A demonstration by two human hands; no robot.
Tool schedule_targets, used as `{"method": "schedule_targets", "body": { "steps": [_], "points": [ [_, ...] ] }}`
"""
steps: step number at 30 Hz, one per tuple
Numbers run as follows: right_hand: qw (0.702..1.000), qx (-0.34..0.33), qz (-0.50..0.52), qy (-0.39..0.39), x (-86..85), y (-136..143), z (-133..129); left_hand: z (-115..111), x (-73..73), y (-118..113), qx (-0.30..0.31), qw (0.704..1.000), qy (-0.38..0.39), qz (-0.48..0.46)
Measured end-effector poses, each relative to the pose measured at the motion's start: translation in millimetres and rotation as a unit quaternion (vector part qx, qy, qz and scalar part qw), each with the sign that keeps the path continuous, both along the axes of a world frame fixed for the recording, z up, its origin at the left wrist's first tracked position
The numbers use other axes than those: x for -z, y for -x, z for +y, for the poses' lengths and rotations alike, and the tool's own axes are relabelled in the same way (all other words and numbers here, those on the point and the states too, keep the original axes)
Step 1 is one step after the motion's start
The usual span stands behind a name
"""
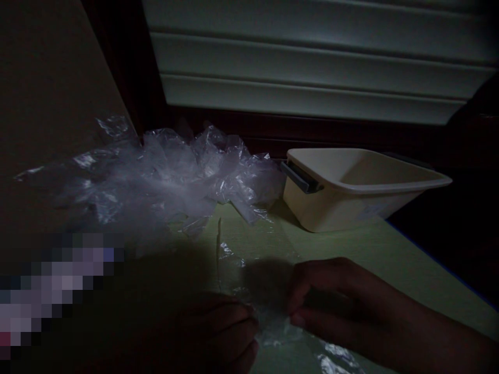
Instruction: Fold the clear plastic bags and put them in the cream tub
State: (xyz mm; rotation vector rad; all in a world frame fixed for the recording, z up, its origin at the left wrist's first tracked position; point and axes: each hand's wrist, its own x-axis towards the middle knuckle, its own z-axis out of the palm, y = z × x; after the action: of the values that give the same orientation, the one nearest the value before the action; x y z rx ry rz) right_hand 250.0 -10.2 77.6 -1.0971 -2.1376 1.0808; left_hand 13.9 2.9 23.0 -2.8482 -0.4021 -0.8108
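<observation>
In the dim head view, a clear plastic bag (273, 327) lies on the pale green tabletop between my two hands. My right hand (335, 296) pinches its right side between thumb and fingers. My left hand (226, 327) is closed, fingers curled, at the bag's left edge; deep shadow hides part of it. More clear plastic shines below my right hand. Beyond my hands spreads a loose pile of crumpled clear plastic bags (167, 171).
A cream plastic bin (323, 208) with dark grey handles stands at the back right, near the table's (393, 259) blue-edged right side. Behind are a dark frame and a slatted pale panel (312, 67). A blurred-out, pixelated object (58, 285) lies at the left.
</observation>
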Motion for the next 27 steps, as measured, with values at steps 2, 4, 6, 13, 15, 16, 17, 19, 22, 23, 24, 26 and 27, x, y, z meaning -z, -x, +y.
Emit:
{"method": "schedule_targets", "body": {
  "steps": [2,4,6,13,15,16,17,19,22,23,24,26,27],
  "points": [
    [0.999,0.032,0.011,0.013,3.0,3.1,3.5,3.3,-0.4,-3.5,0.047,0.997,-0.011,-0.053],
    [0.998,0.055,0.022,0.015,8.6,7.3,9.1,5.4,-1.5,-6.3,0.069,0.997,-0.010,-0.044],
    [0.997,0.067,0.040,0.019,15.0,10.7,14.9,5.4,-0.5,-8.1,0.065,0.998,0.005,-0.015],
    [0.996,0.060,0.053,0.041,29.5,9.7,22.8,3.6,4.6,-6.6,0.053,0.998,0.008,-0.032],
    [0.997,0.052,0.038,0.032,30.1,8.7,22.0,1.9,-0.5,-3.0,0.059,0.998,0.021,0.027],
    [0.998,0.050,0.026,0.020,30.1,8.4,21.5,0.5,-2.4,-1.4,0.052,0.997,0.027,0.042],
    [0.999,0.046,0.010,0.000,30.2,8.3,21.1,-1.0,-3.3,-0.1,0.035,0.998,0.024,0.044],
    [0.997,0.038,-0.034,-0.060,31.4,8.2,20.7,-3.4,-2.5,1.1,0.010,0.999,0.015,0.031],
    [0.982,0.043,-0.092,-0.158,36.5,7.8,20.8,-2.7,-1.9,-0.2,0.015,1.000,0.013,0.003],
    [0.977,0.048,-0.106,-0.176,38.5,7.6,20.8,-1.5,-3.5,-0.8,0.029,0.999,0.018,-0.005],
    [0.973,0.054,-0.118,-0.189,40.3,7.5,20.7,-0.2,-6.0,-1.2,0.047,0.999,0.023,-0.014],
    [0.967,0.060,-0.132,-0.208,42.2,8.0,20.0,1.2,-12.1,-1.4,0.056,0.998,0.040,0.012],
    [0.965,0.059,-0.136,-0.216,41.9,8.7,19.2,1.2,-14.5,-1.3,0.055,0.997,0.044,0.024]
  ]
}}
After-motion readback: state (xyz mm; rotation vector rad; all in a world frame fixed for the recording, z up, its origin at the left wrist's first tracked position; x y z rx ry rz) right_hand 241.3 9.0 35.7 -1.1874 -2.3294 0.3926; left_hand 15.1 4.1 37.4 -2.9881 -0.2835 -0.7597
